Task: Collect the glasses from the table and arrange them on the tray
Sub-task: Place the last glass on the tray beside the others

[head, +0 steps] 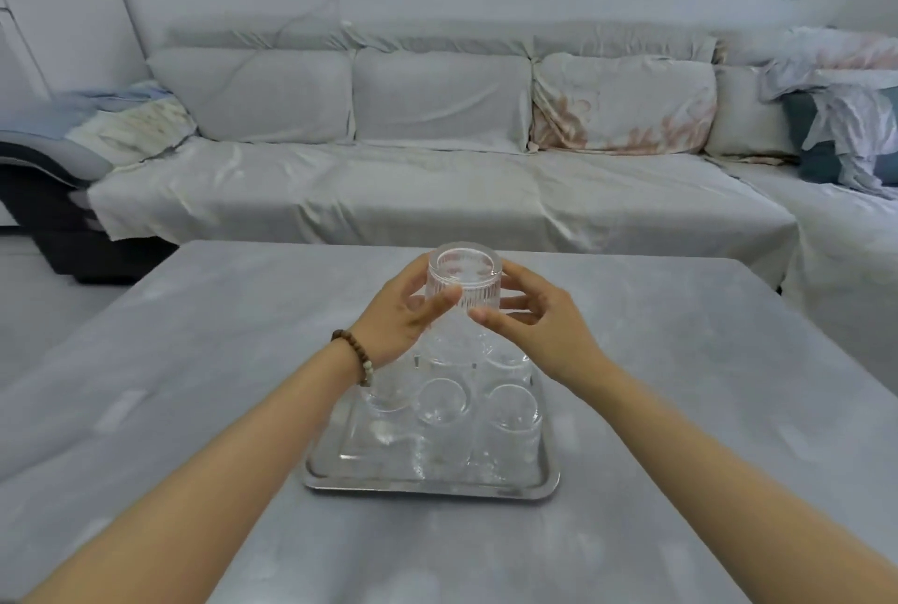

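Observation:
A ribbed clear glass [464, 275] is held upside down above the back of the metal tray [427, 487]. My left hand [403, 316], with a bead bracelet at the wrist, grips its left side. My right hand [539, 326] holds its right side with thumb and fingers. On the tray stand several clear glasses [442, 401], upside down and close together. The ones at the back are partly hidden by my hands and the held glass.
The tray rests on a grey table [680, 409] whose far edge runs just beyond my hands. Behind it stretches a long sofa [437, 175] under a pale cover, with cushions and crumpled cloths [845, 117] at the right.

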Demonstrator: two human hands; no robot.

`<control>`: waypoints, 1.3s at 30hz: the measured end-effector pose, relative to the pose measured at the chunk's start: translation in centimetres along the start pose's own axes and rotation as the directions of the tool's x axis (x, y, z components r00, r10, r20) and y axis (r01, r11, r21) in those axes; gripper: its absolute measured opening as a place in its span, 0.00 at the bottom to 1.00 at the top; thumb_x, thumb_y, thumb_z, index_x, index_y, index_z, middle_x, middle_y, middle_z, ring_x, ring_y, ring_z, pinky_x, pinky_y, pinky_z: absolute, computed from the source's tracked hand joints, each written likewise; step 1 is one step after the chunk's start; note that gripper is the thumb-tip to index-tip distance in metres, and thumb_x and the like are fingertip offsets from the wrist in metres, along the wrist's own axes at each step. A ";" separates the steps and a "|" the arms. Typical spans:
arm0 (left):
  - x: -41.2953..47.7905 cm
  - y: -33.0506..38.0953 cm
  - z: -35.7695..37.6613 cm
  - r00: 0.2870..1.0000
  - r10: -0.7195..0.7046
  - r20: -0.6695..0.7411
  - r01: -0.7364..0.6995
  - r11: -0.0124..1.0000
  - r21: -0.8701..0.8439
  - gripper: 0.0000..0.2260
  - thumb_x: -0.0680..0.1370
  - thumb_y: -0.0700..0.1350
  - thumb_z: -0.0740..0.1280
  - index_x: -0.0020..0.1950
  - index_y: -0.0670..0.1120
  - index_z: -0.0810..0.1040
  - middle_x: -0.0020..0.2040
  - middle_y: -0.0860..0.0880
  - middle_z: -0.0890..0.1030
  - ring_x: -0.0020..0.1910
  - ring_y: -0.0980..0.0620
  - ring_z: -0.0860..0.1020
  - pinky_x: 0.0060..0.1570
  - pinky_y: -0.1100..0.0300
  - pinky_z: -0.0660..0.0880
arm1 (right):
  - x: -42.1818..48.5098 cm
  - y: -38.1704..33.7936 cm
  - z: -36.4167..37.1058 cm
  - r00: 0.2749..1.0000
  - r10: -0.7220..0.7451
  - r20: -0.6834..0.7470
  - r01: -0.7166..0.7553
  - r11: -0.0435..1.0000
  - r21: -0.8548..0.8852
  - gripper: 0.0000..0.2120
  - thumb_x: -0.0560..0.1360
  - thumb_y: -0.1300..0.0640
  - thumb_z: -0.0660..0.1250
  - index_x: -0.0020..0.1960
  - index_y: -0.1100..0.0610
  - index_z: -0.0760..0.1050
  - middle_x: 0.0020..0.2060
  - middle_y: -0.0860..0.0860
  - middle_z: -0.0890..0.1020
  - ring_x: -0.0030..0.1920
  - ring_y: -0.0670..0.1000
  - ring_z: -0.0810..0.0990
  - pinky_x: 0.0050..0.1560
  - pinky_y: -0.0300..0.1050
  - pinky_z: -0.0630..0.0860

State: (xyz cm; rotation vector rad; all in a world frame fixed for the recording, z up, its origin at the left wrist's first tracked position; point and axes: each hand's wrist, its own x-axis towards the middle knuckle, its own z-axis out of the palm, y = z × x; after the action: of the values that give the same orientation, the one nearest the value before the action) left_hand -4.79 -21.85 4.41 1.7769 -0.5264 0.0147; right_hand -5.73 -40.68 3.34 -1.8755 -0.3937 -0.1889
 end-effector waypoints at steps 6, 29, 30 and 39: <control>-4.0 -2.7 -4.7 0.996 -0.030 -0.079 0.030 1.000 0.002 0.36 0.63 0.70 0.66 0.66 0.53 0.71 0.63 0.51 0.78 0.62 0.54 0.76 0.60 0.57 0.74 | 0.2 0.0 6.0 0.992 0.007 0.130 -0.008 1.000 0.005 0.30 0.70 0.49 0.74 0.69 0.45 0.69 0.61 0.47 0.80 0.58 0.48 0.81 0.57 0.45 0.80; -10.2 -12.7 -2.3 0.961 -0.181 -0.208 0.160 0.981 -0.113 0.20 0.67 0.59 0.69 0.58 0.68 0.70 0.66 0.53 0.72 0.59 0.63 0.75 0.49 0.70 0.74 | -4.3 4.5 8.4 0.953 0.094 0.289 0.071 0.856 -0.512 0.28 0.73 0.47 0.70 0.71 0.47 0.67 0.69 0.42 0.72 0.70 0.44 0.70 0.69 0.40 0.65; -10.2 -12.8 -2.2 0.957 -0.191 -0.216 0.170 0.979 -0.115 0.20 0.67 0.59 0.69 0.57 0.68 0.70 0.65 0.55 0.72 0.57 0.65 0.75 0.48 0.71 0.74 | -4.3 4.5 8.4 0.953 0.091 0.288 0.075 0.852 -0.518 0.28 0.73 0.47 0.70 0.71 0.47 0.67 0.69 0.42 0.72 0.70 0.44 0.70 0.69 0.40 0.65; -10.7 -13.8 -1.9 0.946 -0.257 -0.198 0.241 0.965 -0.105 0.21 0.68 0.60 0.71 0.60 0.69 0.70 0.56 0.74 0.75 0.55 0.72 0.75 0.47 0.75 0.73 | -4.3 4.6 8.4 0.956 0.061 0.288 0.104 0.844 -0.526 0.27 0.73 0.49 0.71 0.70 0.47 0.68 0.69 0.43 0.72 0.69 0.45 0.70 0.67 0.38 0.65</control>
State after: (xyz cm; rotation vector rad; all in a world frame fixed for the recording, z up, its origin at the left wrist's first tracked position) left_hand -9.02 -14.00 -10.74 1.7277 -0.1453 0.0051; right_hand -8.58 -34.83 -4.89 -2.4716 -0.6142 -0.0298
